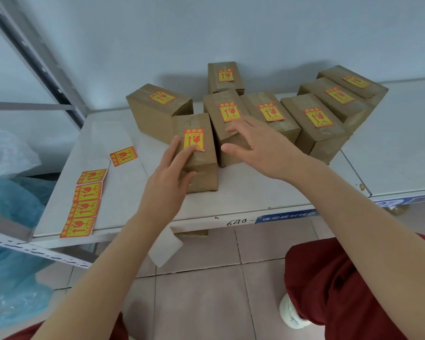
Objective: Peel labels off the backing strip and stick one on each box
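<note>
The red-and-yellow label (194, 139) sat atop the nearest box (203, 171) at the table (255, 192) front, lower corner seemingly lifted. Left hand (167, 173), fingers straight, pressed its lower edge; rubbing outward to the corners is advised. Right hand (258, 146) was spread, holding nothing. Five labels sat on the backing strip (125, 187).
</note>
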